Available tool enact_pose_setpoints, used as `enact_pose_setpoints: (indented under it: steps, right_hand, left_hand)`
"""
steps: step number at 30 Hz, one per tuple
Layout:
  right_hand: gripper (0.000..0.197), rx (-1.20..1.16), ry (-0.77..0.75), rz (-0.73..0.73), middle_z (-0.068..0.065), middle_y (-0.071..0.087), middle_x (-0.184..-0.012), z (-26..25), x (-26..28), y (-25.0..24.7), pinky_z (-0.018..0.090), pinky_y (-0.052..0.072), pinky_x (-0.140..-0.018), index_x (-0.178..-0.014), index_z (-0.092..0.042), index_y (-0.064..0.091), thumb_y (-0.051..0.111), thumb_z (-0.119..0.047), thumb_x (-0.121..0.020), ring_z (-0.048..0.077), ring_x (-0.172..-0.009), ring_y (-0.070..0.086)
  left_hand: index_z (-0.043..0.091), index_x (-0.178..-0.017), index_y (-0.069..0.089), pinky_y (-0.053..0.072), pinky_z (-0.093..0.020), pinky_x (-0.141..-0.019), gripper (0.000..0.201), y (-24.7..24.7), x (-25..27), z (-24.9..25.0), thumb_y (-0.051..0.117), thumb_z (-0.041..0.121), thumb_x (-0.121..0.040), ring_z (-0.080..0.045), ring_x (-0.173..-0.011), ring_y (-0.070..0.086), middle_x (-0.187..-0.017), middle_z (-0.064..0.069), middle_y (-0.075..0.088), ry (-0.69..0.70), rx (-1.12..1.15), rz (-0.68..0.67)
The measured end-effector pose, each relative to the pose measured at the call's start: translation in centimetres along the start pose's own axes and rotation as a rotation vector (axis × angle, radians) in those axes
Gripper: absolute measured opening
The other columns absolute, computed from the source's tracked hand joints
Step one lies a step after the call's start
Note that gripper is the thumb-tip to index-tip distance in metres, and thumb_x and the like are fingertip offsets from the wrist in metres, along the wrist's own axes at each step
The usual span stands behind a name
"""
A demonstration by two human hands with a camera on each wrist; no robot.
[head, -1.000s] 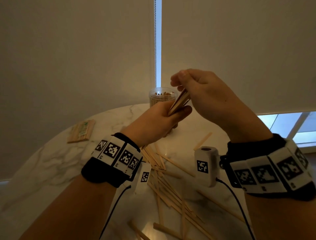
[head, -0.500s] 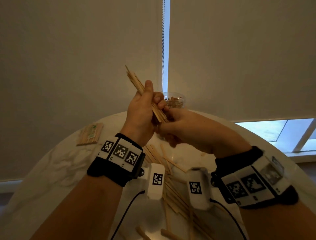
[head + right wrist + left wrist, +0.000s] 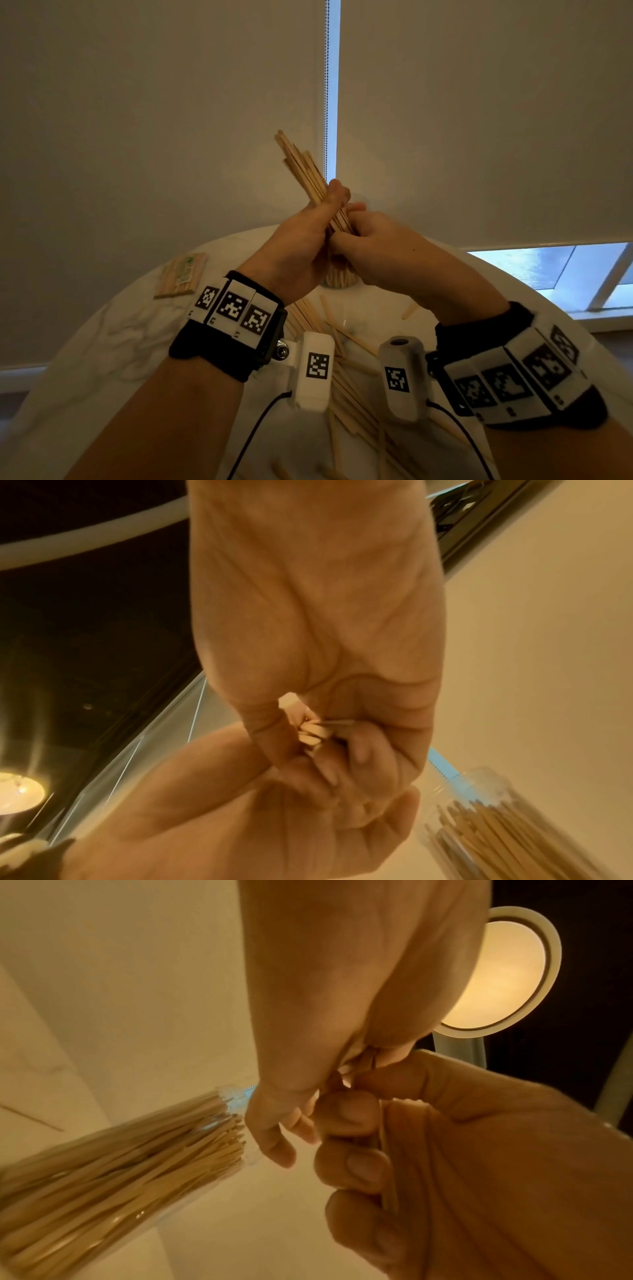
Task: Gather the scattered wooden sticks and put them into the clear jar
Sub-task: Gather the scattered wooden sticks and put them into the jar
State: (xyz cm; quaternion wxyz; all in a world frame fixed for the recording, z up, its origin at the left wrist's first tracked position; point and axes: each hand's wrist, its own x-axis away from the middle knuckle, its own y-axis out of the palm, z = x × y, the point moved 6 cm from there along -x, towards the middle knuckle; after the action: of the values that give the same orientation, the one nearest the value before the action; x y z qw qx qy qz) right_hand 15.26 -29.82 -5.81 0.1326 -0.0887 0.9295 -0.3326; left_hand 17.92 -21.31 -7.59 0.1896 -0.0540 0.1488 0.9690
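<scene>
Left grip clamped on the bundle of thin pale wooden sticks, now swung upright from its earlier flat angle; right grip pinches its lower ends, squaring them above the clear plastic jar on the desk.

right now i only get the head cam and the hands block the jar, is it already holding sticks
Observer: yes, the left wrist view shows the clear jar packed with sticks, their tips close to its rim.
Operator: what's the right hand doing under there
Observer: the right wrist view shows the right hand with its fingers curled round the lower ends of the bundle.
</scene>
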Motion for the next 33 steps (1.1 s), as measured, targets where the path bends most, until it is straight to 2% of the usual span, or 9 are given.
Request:
enact_pose_setpoints:
  steps: [5, 9, 13, 16, 19, 23, 28, 31, 33]
  right_hand:
    - [0.028, -0.081, 0.012, 0.000, -0.005, 0.050, -0.072, -0.2, -0.1, 0.4, 0.025, 0.037, -0.062, -0.082, -0.025, 0.054, 0.038, -0.027, -0.104, 0.007, -0.063, 0.046]
    - [0.031, 0.050, 0.072, -0.091, 0.002, 0.054, -0.077, 0.5, 0.3, 0.1, 0.034, 0.040, -0.067, -0.102, -0.010, 0.062, 0.038, -0.030, -0.103, 0.014, -0.066, 0.047]
    - [0.031, 0.200, 0.118, -0.214, 0.006, 0.052, -0.079, 1.2, 0.4, 0.8, 0.033, 0.040, -0.064, -0.103, -0.005, 0.061, 0.040, -0.027, -0.101, 0.015, -0.064, 0.045]
    - [0.031, 0.280, 0.121, -0.235, 0.005, 0.053, -0.077, 1.5, 0.2, 1.5, 0.030, 0.044, -0.061, -0.102, -0.006, 0.062, 0.042, -0.029, -0.100, 0.015, -0.062, 0.048]
    - [0.027, 0.403, 0.077, -0.147, 0.003, 0.058, -0.070, 2.1, -0.3, 1.0, 0.034, 0.055, -0.065, -0.088, -0.014, 0.064, 0.053, -0.036, -0.096, 0.018, -0.063, 0.059]
    - [0.028, 0.493, 0.066, 0.023, -0.005, 0.054, -0.060, 2.1, -0.4, -0.8, 0.023, 0.036, -0.050, -0.074, -0.023, 0.061, 0.061, -0.043, -0.093, 0.009, -0.053, 0.050]
    - [0.019, 0.526, 0.029, 0.108, -0.005, 0.057, -0.065, 1.4, -0.5, -1.2, 0.025, 0.043, -0.054, -0.084, -0.025, 0.066, 0.059, -0.040, -0.092, 0.010, -0.060, 0.055]
    - [0.018, 0.575, 0.040, 0.074, -0.005, 0.056, -0.065, 1.4, -0.4, -1.0, 0.025, 0.037, -0.051, -0.077, -0.025, 0.061, 0.061, -0.038, -0.090, 0.010, -0.060, 0.053]
    - [0.013, 0.589, 0.037, 0.057, -0.004, 0.056, -0.068, 1.4, -0.3, -0.8, 0.025, 0.038, -0.052, -0.086, -0.022, 0.064, 0.063, -0.034, -0.089, 0.011, -0.061, 0.054]
  left_hand:
    - [0.010, -0.112, 0.062, 0.052, -0.049, -0.097, 0.033, -0.3, -0.1, 0.4, 0.053, 0.040, -0.100, -0.032, -0.113, 0.067, -0.125, -0.018, 0.067, -0.010, -0.046, 0.041]
    - [0.014, -0.123, 0.052, 0.058, -0.045, -0.089, 0.043, -2.5, -0.1, 2.1, 0.065, 0.041, -0.092, -0.026, -0.104, 0.071, -0.125, -0.017, 0.067, 0.082, 0.138, 0.175]
    - [0.015, -0.113, 0.055, 0.058, -0.049, -0.088, 0.040, -5.4, 0.6, 3.7, 0.055, 0.051, -0.095, -0.030, -0.100, 0.073, -0.117, -0.014, 0.072, 0.137, 0.329, 0.335]
    - [0.011, -0.086, 0.061, 0.060, -0.043, -0.085, 0.036, -4.4, 0.7, 3.3, 0.045, 0.038, -0.103, -0.027, -0.094, 0.074, -0.107, -0.014, 0.075, 0.069, 0.103, 0.319]
    - [0.011, -0.067, 0.065, 0.058, -0.045, -0.086, 0.047, -3.2, 0.7, 3.2, 0.044, 0.029, -0.104, -0.031, -0.090, 0.074, -0.090, -0.013, 0.077, 0.071, -0.126, 0.324]
    - [0.010, -0.073, 0.065, 0.059, -0.044, -0.085, 0.042, -2.6, 1.0, 3.4, 0.046, 0.030, -0.104, -0.031, -0.082, 0.074, -0.074, -0.011, 0.072, 0.061, -0.182, 0.303]
    - [0.009, -0.083, 0.069, 0.058, -0.039, -0.087, 0.039, -4.2, 1.2, 4.9, 0.047, 0.033, -0.104, -0.024, -0.090, 0.075, -0.091, -0.009, 0.078, 0.268, -0.202, 0.472]
    - [0.008, -0.092, 0.070, 0.055, -0.041, -0.090, 0.048, -3.8, 0.8, 4.4, 0.045, 0.048, -0.101, -0.025, -0.096, 0.074, -0.099, -0.011, 0.077, 0.135, -0.081, 0.341]
    - [0.006, -0.095, 0.073, 0.056, -0.041, -0.088, 0.053, -2.5, 0.6, 3.1, 0.047, 0.052, -0.098, -0.027, -0.095, 0.074, -0.097, -0.011, 0.078, 0.001, -0.220, 0.224]
